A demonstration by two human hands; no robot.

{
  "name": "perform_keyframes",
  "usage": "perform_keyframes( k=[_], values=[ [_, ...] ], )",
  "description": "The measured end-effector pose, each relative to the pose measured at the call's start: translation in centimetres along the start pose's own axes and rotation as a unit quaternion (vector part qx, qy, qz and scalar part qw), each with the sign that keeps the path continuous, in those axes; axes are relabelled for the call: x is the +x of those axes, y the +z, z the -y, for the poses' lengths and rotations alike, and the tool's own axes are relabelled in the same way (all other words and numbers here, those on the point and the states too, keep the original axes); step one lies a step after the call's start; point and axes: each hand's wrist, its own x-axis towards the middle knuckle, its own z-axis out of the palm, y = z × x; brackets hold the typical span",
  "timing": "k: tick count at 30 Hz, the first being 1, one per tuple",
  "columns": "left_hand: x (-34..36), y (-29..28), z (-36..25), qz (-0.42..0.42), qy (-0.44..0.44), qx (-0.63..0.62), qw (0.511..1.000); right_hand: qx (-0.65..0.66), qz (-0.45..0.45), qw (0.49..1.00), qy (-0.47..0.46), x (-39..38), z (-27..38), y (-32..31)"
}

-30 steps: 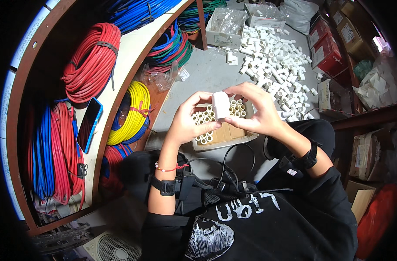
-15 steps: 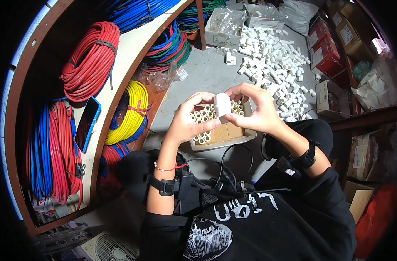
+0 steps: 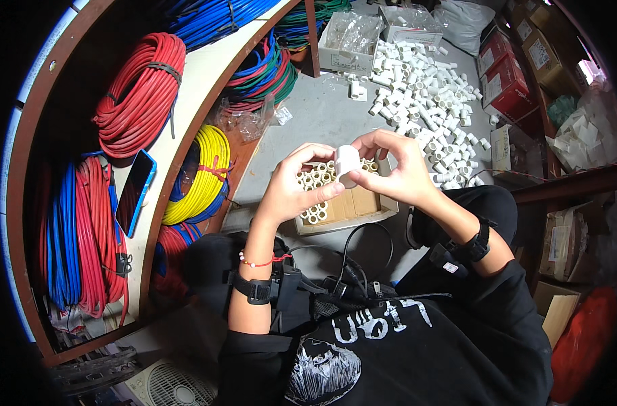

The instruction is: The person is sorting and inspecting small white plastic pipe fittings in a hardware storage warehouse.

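A white plastic pipe fitting [image 3: 347, 162], short and cylindrical, is held up between both my hands. My left hand [image 3: 293, 181] grips its left side, the thumb low and the fingers near the top. From the right, my right hand [image 3: 400, 170] pinches it with thumb and fingers. Below is a shallow cardboard box [image 3: 352, 224], partly hidden by my hands. White fittings [image 3: 313, 181] stand on end in rows inside it, leaving bare cardboard at its near side. A large loose heap of white fittings [image 3: 427, 95] spreads over the floor beyond.
Red cable coils [image 3: 141, 95], a yellow coil [image 3: 207, 177] and a blue-edged phone [image 3: 136, 193] lie on the left shelves. Open boxes [image 3: 349, 59] stand behind the heap. Red cartons [image 3: 505, 84] are at the right. Black cables [image 3: 352, 267] hang near my lap.
The fitting has turned slightly between my fingers, and its lower end opening shows more now. Both hands stay in nearly the same place.
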Motion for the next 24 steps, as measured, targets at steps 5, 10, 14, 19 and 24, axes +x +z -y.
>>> perform_keyframes(
  k=[5,10,14,19,24],
  values=[
    [-0.07,0.06,0.1,0.001,-0.017,-0.007,1.0,-0.008,0.004,1.0,0.001,-0.01,-0.07,0.03],
    [-0.17,0.05,0.43,0.001,-0.035,-0.003,0.999,0.007,-0.003,1.0,-0.001,-0.03,-0.15,0.14],
    [-0.18,0.11,0.1,0.003,-0.034,-0.001,0.999,0.009,0.009,1.0,0.011,-0.01,-0.02,0.17],
    [-0.15,0.09,-0.09,0.006,-0.03,-0.005,1.0,0.023,0.009,1.0,0.011,-0.06,-0.23,0.15],
    [-0.13,0.12,0.0,0.004,-0.029,-0.003,1.0,0.032,0.007,0.999,0.008,-0.07,-0.42,0.25]
  ],
)
